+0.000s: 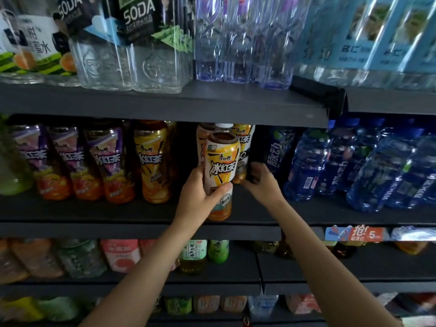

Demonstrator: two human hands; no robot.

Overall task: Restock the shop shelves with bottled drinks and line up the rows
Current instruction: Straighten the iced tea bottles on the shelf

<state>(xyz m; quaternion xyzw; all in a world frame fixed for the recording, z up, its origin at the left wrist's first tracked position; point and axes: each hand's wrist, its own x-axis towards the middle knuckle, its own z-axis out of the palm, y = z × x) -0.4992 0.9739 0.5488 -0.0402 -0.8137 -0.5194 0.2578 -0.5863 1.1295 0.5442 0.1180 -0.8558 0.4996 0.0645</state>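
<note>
While both forearms reach up from the bottom of the view, the left hand (200,194) grips an iced tea bottle (220,171), fingers behind it and thumb curled across its lower label. That bottle stands upright at the front edge of the middle shelf (94,214), in a gap between the yellow tea row and the blue bottles. Just right of it, the right hand (260,179) curls its fingers round the lower part of a second bottle (243,159) set slightly farther back; whether it truly clamps that bottle I cannot tell for sure, since the fingertips are in shadow. More bottles of the same tea stand behind these two. Left along the shelf stand a yellow tea bottle (153,161) and three purple-labelled ones (68,161); to the right are blue bottles (311,164). Below, a lower shelf (330,286) carries green tea bottles (192,256). Above, the top shelf (165,102) holds clear soda bottles (132,43) and water.
</note>
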